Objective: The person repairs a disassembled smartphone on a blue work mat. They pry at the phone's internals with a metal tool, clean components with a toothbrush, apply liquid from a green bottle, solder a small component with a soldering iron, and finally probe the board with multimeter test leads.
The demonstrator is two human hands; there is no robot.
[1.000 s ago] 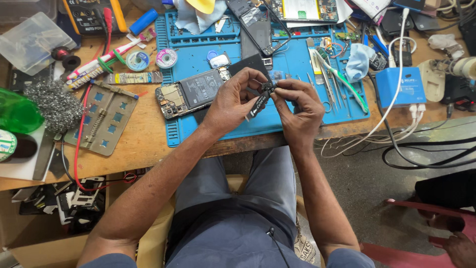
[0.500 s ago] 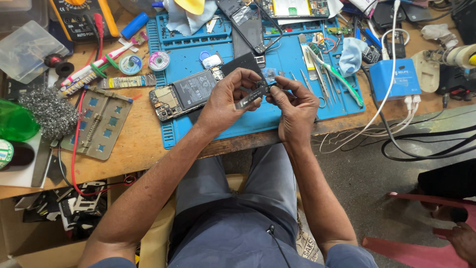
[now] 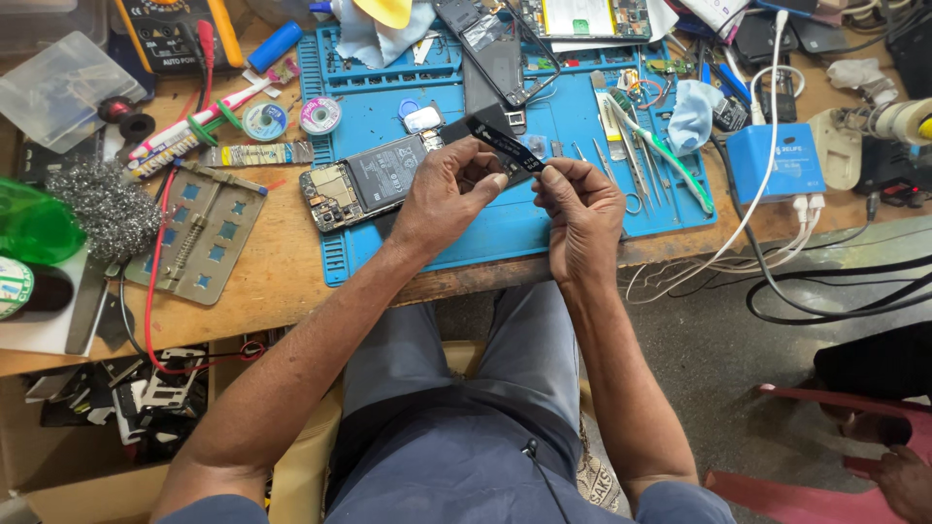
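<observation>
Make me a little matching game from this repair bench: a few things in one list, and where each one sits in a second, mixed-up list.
Things:
1. thin black strip
2. opened phone
3. steel wool
4. blue box

Places:
A. on the bare wood at the bench's left side, beside a green bottle
B. held between the left hand and the right hand
C. at the right edge of the blue mat, with white cables plugged in
D. lying on the blue mat, left of the hands

Pairs: 1-B, 2-D, 3-A, 4-C
</observation>
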